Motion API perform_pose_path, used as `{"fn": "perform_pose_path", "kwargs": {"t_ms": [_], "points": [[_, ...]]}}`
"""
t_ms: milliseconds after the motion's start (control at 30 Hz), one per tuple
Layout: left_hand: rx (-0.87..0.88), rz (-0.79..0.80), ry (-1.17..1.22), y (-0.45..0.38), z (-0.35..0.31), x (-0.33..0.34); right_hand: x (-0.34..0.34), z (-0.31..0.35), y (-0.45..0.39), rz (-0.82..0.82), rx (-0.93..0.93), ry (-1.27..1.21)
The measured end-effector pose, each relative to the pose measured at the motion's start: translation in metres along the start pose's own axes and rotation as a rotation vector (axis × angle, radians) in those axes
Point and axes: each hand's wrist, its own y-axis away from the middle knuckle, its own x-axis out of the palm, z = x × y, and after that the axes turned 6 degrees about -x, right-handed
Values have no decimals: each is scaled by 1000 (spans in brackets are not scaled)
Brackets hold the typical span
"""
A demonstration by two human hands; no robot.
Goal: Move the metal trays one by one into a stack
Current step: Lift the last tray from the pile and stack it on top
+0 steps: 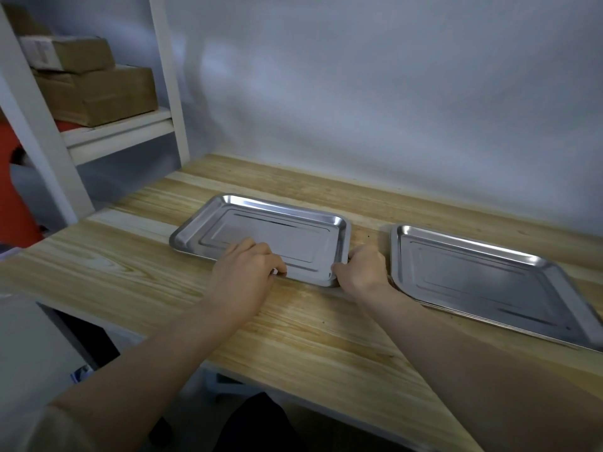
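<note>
A shiny metal tray (280,230) lies flat on the wooden table (130,265), left of centre. My left hand (243,272) curls over the tray's near rim, fingers on the inside. At the near right corner, my right hand (363,267) grips the rim of the same tray. To the right rests a stack of trays (489,282), several thin rims showing along its near edge. A narrow gap of bare wood separates the single tray from the stack.
A white shelf unit (169,93) stands at the back left with brown cardboard boxes (98,89) on it. A pale wall runs behind the table. The stack reaches toward the table's right side.
</note>
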Motion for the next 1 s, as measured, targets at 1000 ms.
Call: {"fn": "perform_pose_path", "kwargs": {"t_ms": [1000], "points": [[-1008, 259, 1668, 7, -20, -35, -18, 22, 22, 102, 220, -876]]}}
